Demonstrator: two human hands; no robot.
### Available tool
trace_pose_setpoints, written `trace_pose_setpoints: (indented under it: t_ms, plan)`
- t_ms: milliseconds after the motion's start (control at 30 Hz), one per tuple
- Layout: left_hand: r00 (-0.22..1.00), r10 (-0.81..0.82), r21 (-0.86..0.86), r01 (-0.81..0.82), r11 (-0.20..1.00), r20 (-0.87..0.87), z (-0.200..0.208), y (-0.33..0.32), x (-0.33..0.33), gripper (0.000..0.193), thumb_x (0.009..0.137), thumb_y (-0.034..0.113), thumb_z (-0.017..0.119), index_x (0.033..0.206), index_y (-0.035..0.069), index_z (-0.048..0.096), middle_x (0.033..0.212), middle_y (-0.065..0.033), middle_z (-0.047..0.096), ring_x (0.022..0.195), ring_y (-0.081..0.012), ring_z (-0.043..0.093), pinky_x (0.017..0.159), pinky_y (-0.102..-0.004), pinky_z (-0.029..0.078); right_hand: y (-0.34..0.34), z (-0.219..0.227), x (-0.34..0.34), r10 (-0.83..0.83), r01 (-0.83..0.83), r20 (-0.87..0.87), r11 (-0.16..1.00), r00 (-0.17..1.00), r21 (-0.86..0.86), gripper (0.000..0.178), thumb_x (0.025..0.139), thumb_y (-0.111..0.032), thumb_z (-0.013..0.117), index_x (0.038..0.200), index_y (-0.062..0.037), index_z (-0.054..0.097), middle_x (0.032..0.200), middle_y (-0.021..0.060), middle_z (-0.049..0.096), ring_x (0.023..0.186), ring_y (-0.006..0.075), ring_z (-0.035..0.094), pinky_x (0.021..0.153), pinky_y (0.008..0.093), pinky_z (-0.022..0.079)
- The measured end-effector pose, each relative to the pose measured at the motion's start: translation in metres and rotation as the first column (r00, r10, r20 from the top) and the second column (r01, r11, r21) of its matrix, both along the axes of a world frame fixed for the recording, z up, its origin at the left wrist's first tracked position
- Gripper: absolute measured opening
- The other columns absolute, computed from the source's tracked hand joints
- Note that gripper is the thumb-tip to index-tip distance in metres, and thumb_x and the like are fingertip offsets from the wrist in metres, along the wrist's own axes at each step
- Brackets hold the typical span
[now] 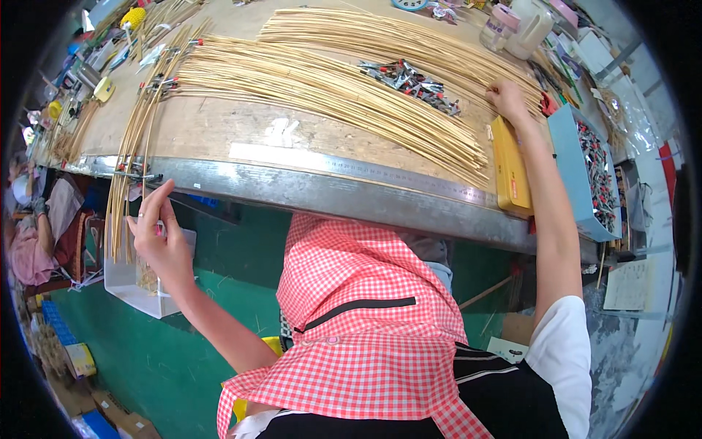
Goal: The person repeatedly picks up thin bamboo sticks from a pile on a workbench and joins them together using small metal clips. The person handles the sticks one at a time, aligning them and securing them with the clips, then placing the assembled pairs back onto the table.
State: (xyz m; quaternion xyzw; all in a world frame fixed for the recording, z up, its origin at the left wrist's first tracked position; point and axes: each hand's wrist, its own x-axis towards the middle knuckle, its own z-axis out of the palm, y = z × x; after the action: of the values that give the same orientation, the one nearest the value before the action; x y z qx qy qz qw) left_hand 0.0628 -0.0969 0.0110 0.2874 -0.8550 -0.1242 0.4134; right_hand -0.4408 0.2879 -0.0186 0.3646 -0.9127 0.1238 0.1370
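Observation:
My left hand [159, 238] is beside an upright bundle of thin tan sticks [117, 212] that hangs over the table's front edge at the left. Its fingers are bent but apart, and nothing shows in them. Small clamps with black bodies [137, 174] grip that bundle at several heights. My right hand [508, 101] rests on the far bundle of long thin sticks [387, 36], near its right end. Its fingers are curled together, and what they pinch is hidden. A nearer bundle of sticks [314, 84] fans out across the table from the clamped ones.
Loose clamps [409, 80] lie in a pile on the sticks. A steel ruler [358, 173] runs along the metal table edge [292, 190]. At the right are a yellow box [510, 164] and a light-blue bin of clamps [574, 172]. A white bin [124, 282] stands below my left hand.

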Motion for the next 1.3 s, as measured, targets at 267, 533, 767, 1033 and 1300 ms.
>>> trace_pose_setpoints:
  t_ms: [267, 533, 767, 1033, 1300]
  plan:
    - [0.998, -0.051, 0.03, 0.051, 0.998, -0.029, -0.002, 0.0, -0.005, 0.023, 0.091, 0.004, 0.052, 0.102, 0.015, 0.069, 0.099, 0.0022, 0.067, 0.096, -0.0181, 0.062, 0.109, -0.0583, 0.012, 0.014, 0.0, -0.008, 0.029, -0.051, -0.257, 0.995, 0.966, -0.082, 0.014, 0.084, -0.014, 0.059, 0.089, -0.0009, 0.057, 0.084, 0.019, 0.062, 0.084, 0.0375, 0.059, 0.074, 0.0448, 0.045]
    - [0.902, -0.26, 0.338, 0.378, 0.862, -0.345, -0.004, 0.024, -0.027, 0.022, 0.091, 0.001, 0.053, 0.111, -0.003, 0.063, 0.101, -0.0116, 0.067, 0.094, -0.0167, 0.062, 0.085, -0.0281, 0.047, -0.03, 0.091, 0.133, 0.022, -0.077, -0.161, 0.934, 0.987, -0.349, 0.009, 0.086, -0.008, 0.058, 0.089, 0.0002, 0.058, 0.073, 0.0144, 0.063, 0.068, 0.0255, 0.062, 0.063, 0.0326, 0.047]
    - [0.578, -0.215, 0.532, 0.813, 0.238, -0.787, -0.027, 0.064, -0.062, 0.041, 0.091, 0.017, 0.06, 0.123, -0.008, 0.051, 0.114, -0.0201, 0.061, 0.102, -0.0267, 0.063, 0.089, -0.0357, 0.051, -0.072, 0.064, 0.323, 0.302, -0.084, 0.291, 0.811, 0.908, -0.579, 0.006, 0.08, 0.004, 0.06, 0.086, 0.0023, 0.06, 0.075, 0.011, 0.062, 0.066, 0.0189, 0.061, 0.06, 0.0281, 0.046]
    - [0.542, -0.036, 0.523, 0.824, 0.219, -0.839, -0.045, 0.052, -0.058, 0.015, 0.085, 0.007, 0.066, 0.091, -0.007, 0.065, 0.091, -0.0151, 0.066, 0.079, -0.0254, 0.068, 0.071, -0.0349, 0.06, -0.084, 0.018, 0.359, 0.46, -0.19, 0.294, 0.75, 0.838, -0.634, 0.011, 0.077, 0.009, 0.062, 0.086, 0.0032, 0.059, 0.077, 0.0157, 0.059, 0.066, 0.0278, 0.06, 0.06, 0.0307, 0.047]
    - [0.551, -0.015, 0.534, 0.815, 0.225, -0.834, -0.044, 0.052, -0.06, 0.015, 0.085, 0.007, 0.066, 0.089, -0.008, 0.065, 0.085, -0.0152, 0.066, 0.075, -0.0253, 0.069, 0.069, -0.036, 0.061, -0.082, 0.017, 0.36, 0.395, -0.176, 0.206, 0.737, 0.895, -0.652, 0.034, 0.075, 0.011, 0.059, 0.106, 0.0014, 0.063, 0.08, 0.0155, 0.06, 0.069, 0.0268, 0.061, 0.062, 0.0321, 0.049]
